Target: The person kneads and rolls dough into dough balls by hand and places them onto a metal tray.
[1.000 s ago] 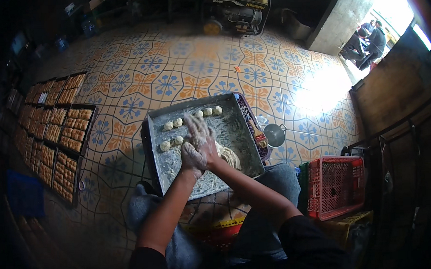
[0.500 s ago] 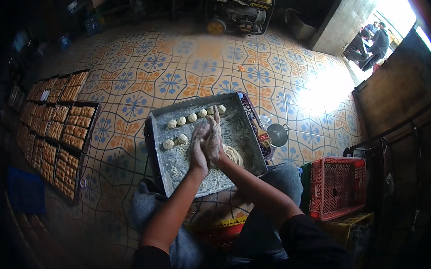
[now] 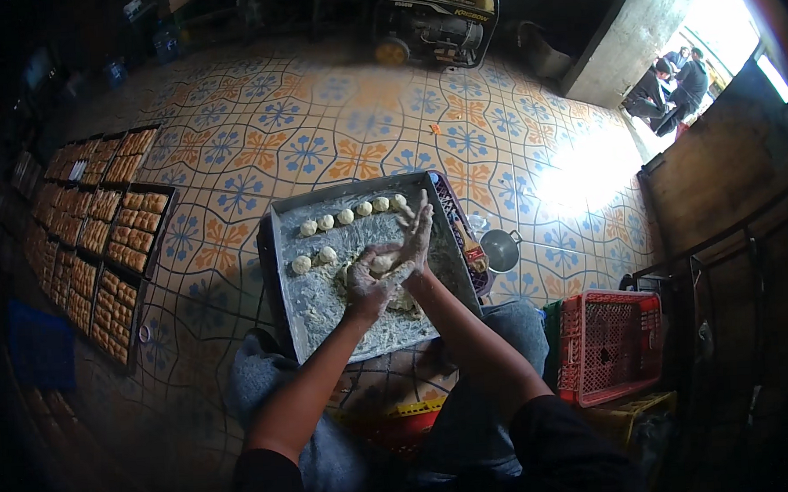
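Note:
A floured square metal tray (image 3: 453, 279) sits in front of my knees. Along its far side runs a row of several pale dough balls (image 3: 345, 216); two more dough balls (image 3: 302, 265) lie nearer, at the left. My left hand (image 3: 367, 287), dusted with flour, curls around a piece of dough (image 3: 382, 263) above the middle of the tray. Against it leans the heel of my right hand (image 3: 418, 236), its fingers stretched upward and apart. Under my wrists a bigger lump of dough (image 3: 405, 305) is partly hidden.
Beside the tray's right edge lie a brush (image 3: 471, 247) and a metal pot (image 3: 502, 261). A red plastic crate (image 3: 616, 395) stands near my right knee. Trays of baked buns (image 3: 130, 249) cover the floor at left. A generator (image 3: 437, 29) stands far back; people (image 3: 688, 84) sit by the doorway.
My hands were pressed palm to palm, fingers pointing away. Now they have parted at the fingers, the left curling around the dough and the right opening to the right.

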Demonstrator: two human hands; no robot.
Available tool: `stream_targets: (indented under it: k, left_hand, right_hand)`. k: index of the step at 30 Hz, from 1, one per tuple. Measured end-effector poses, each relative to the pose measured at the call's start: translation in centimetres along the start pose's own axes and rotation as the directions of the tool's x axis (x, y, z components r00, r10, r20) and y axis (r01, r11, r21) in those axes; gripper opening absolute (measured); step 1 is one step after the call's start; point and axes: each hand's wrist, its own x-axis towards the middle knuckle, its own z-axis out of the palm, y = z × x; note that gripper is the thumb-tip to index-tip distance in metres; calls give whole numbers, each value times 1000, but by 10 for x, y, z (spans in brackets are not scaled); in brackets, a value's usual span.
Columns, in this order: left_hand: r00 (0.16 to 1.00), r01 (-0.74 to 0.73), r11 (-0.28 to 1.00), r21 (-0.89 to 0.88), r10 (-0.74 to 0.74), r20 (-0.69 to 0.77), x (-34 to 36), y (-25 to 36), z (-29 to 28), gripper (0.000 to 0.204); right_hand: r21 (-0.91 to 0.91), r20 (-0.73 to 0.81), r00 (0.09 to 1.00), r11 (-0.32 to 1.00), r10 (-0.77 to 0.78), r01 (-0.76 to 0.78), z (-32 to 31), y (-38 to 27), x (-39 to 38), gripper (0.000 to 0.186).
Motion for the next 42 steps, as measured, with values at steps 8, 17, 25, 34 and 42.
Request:
stream_targets:
  k: [8,17,25,34,42]
  left_hand:
    - [834,-514,669,537,536,131,8,32,-3,54]
    - [839,-508,606,613,510,191,3,23,-1,53]
    - [935,-345,800,491,339,106,2,31,-3,41]
    - [696,-716,616,328,666,268,0,48,-4,30]
    - [879,-476,864,165,471,72,-3,48,6,106]
  right_hand:
    - [332,465,885,927,2,-176,10,11,-21,87]
    - [134,230,970,984,81,-114,19,-10,-28,86]
    - [111,202,977,989,70,-94,9,-4,-19,91]
    - [226,221,954,941,203,-252,9,-35,-16,100]
    - [491,493,859,770,139,-407,27,-30,-59,86]
